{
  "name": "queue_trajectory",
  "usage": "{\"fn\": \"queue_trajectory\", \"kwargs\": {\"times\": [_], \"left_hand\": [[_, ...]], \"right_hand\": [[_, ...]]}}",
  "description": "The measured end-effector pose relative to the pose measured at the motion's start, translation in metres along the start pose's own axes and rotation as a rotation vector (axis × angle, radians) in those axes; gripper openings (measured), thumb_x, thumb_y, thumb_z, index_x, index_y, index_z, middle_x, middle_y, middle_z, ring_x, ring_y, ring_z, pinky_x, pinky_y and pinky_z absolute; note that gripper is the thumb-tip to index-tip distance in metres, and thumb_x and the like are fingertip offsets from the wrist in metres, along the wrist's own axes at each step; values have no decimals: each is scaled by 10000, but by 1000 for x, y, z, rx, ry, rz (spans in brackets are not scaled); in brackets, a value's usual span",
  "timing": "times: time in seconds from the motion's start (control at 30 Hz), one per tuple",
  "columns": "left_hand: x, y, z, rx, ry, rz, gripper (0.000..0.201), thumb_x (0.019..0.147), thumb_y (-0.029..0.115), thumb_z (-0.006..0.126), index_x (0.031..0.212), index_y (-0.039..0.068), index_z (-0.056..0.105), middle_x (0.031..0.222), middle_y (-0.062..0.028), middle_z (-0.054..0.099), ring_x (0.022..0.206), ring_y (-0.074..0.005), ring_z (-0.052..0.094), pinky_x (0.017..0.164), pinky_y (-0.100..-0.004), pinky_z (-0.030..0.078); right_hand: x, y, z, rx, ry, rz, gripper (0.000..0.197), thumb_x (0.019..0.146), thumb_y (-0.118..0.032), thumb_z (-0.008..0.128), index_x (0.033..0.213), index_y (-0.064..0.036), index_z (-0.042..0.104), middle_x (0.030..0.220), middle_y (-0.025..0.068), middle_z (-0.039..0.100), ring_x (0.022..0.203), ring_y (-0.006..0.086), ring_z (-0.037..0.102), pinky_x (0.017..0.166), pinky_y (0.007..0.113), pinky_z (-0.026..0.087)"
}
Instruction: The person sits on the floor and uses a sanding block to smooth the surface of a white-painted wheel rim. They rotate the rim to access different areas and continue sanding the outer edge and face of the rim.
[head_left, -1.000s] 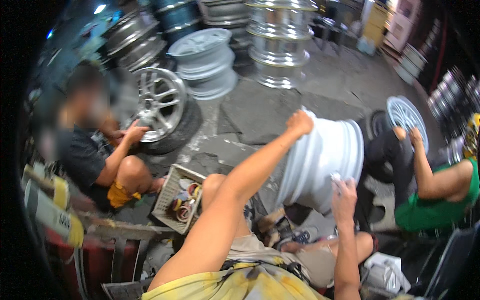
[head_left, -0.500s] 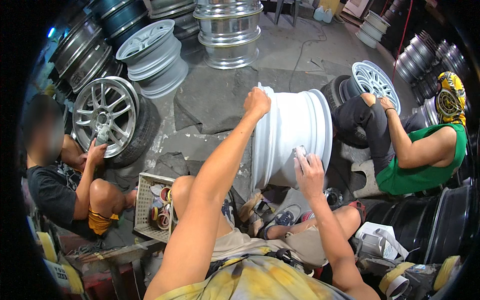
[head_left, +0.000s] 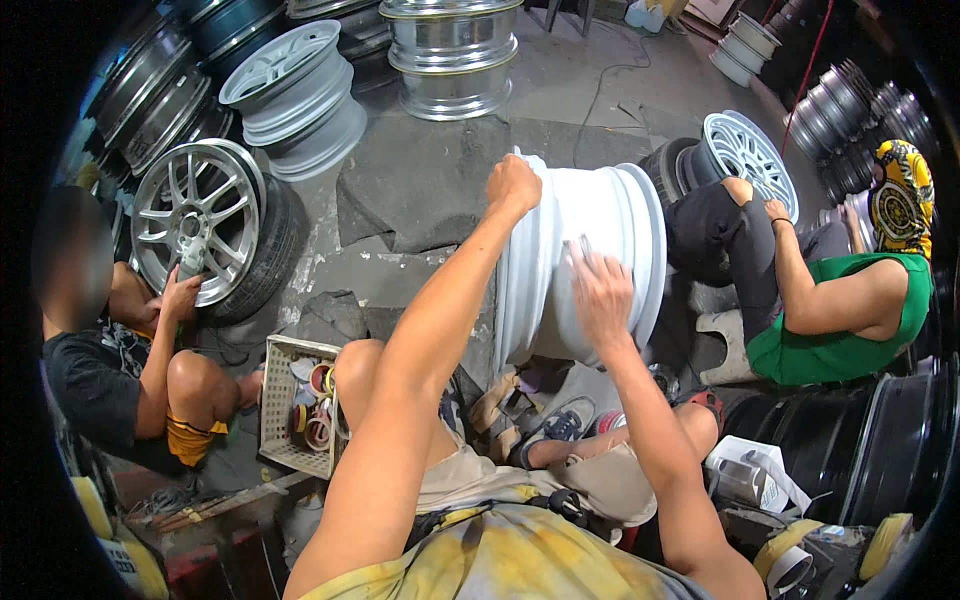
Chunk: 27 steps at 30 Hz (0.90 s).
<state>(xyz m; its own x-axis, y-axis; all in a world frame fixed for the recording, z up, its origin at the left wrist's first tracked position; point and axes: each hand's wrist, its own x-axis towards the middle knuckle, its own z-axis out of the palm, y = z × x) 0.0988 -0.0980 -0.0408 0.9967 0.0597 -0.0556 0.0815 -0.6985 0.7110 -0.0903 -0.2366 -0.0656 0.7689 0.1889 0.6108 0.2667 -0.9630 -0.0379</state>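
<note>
A pale grey wheel rim (head_left: 590, 210) lies on its side in front of my knees, its barrel facing up. My left hand (head_left: 514, 186) is closed around the far end of the rim's left lip, with the arm stretched out. On the barrel, my right hand (head_left: 604, 295) presses a small greyish pad (head_left: 578, 246) under its fingertips; the hand is smeared by motion and the pad's exact kind is unclear.
At left a person holds a grey tool (head_left: 190, 258) against a spoked wheel (head_left: 196, 222). A crate of tape rolls (head_left: 272, 400) sits by my left knee. At right another person works at a pale wheel (head_left: 748, 160). Stacked rims (head_left: 450, 60) stand behind.
My right hand has slid up and left across the barrel with the pad. My left hand keeps its hold on the lip. The whole view has shifted slightly.
</note>
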Motion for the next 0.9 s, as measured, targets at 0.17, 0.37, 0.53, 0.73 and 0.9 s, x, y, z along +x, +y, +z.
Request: {"fn": "queue_trajectory", "kwargs": {"times": [0.17,0.37,0.53,0.73,0.9], "left_hand": [[2,4,-5,44,-14,33,362,1002,296,535,1081,-13,707,1123,-267,710,1085,-442,676,935,-525,534],[-1,7,-5,16,-16,63,364,997,286,536,1082,-26,704,1145,-276,700,1100,-446,667,939,-525,532],[9,-1,-11,14,-33,32,370,995,290,536,1080,-32,698,1155,-279,693,1114,-450,656,939,-523,528],[2,9,-6,16,-31,26,310,953,230,584,1079,-16,724,1166,-249,705,1119,-410,673,956,-483,538],[9,2,-6,14,4,7,348,987,262,544,1072,-32,708,1148,-271,700,1109,-434,667,944,-506,531]], "right_hand": [[17,4,7,-14,19,8,373,909,-161,669,1278,-102,679,880,47,597,836,237,566,741,401,430],[2,5,0,-34,-22,29,414,904,-147,673,1316,-109,657,912,33,611,841,223,555,741,388,409],[0,-1,1,-22,-11,25,422,912,-125,658,1334,-119,648,973,28,643,852,214,551,760,389,388],[13,2,0,-3,18,84,376,936,-147,644,1311,-130,673,940,17,636,851,209,539,763,384,357],[-17,-7,-9,15,37,103,376,928,-132,644,1303,-132,673,948,24,641,870,227,547,785,394,363]]}}
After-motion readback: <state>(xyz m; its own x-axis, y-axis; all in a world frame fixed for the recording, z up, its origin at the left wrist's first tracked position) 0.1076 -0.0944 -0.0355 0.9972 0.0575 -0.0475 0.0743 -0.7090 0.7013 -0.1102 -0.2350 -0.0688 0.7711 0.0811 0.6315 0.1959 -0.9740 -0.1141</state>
